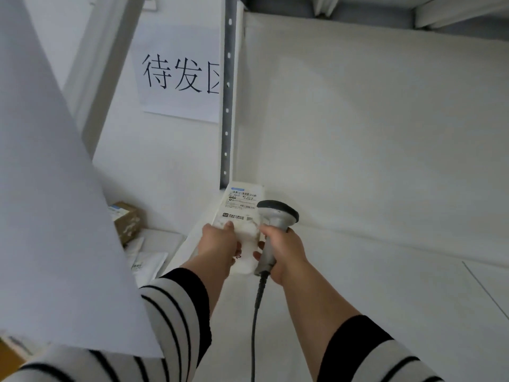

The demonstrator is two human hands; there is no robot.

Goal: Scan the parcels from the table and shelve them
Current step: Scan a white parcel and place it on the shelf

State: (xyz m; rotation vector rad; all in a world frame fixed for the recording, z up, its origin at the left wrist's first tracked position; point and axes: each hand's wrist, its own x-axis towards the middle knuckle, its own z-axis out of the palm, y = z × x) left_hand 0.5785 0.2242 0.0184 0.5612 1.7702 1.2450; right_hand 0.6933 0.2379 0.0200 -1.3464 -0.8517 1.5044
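- The left hand curls its fingers around the near end of a white, flat, labelled parcel, thumb on top.
- The right hand grips the handle of a grey corded barcode scanner, touching the parcel's right edge.
- The parcel lies over the white shelf.
- Further left sits a brown cardboard box.

White flat parcel with black-printed label; grey handheld scanner, black head rim and cable; black-and-white striped sleeves; brown cardboard box; white shelf.
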